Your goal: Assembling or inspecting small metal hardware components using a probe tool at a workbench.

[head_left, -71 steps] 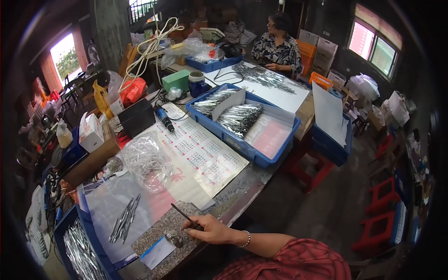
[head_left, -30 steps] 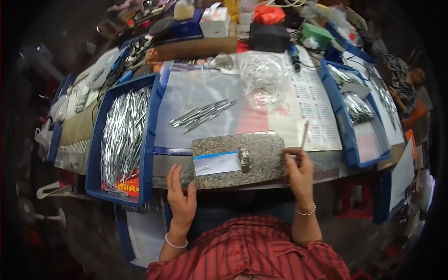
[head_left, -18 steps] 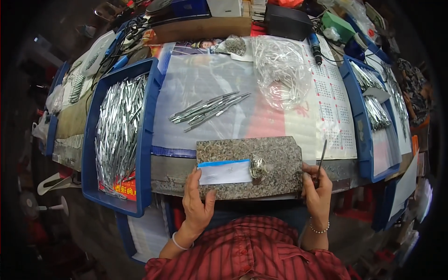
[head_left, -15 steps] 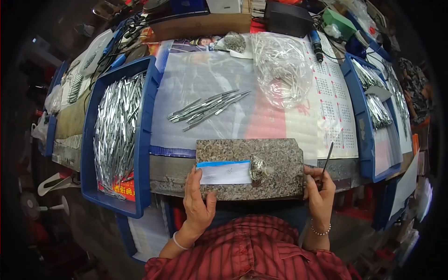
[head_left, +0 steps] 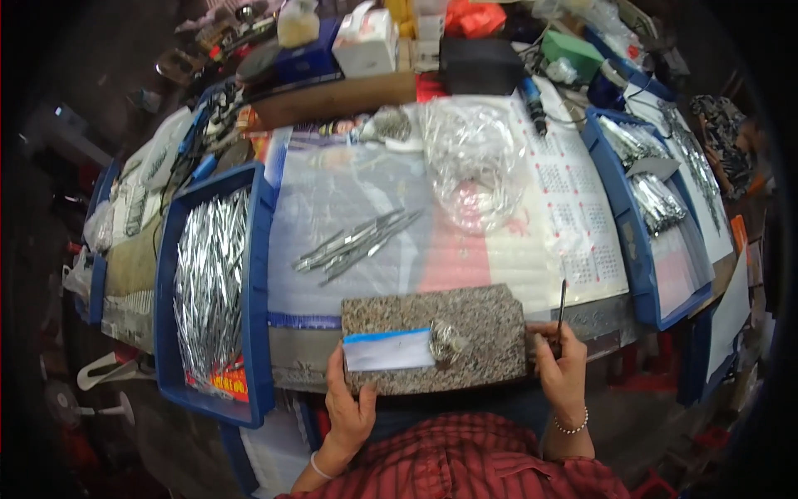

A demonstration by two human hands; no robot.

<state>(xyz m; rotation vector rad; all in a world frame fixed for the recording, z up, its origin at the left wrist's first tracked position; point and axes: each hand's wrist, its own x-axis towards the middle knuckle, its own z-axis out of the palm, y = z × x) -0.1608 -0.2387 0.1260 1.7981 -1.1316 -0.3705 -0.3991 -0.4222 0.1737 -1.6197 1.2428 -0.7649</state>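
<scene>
A speckled granite slab lies at the table's near edge. On it are a white paper strip with a blue top edge and, beside that, a small clear lump with shiny bits, too blurred to name. My left hand grips the slab's left end, its thumb at the near edge. At the right end, my right hand is closed round a thin dark rod-like tool that points upward, its fingers against the slab. Beyond the slab, several slim metal pieces rest in a loose bundle on plastic sheeting.
A blue tray full of similar metal pieces stands left. Another blue tray at right holds bundled pieces and papers. Behind lie a clear plastic bag, a power tool and a long cardboard box.
The view has tilted upward, so the table sits lower in the picture and more of its back shows. Both hands keep their places at the slab's ends.
</scene>
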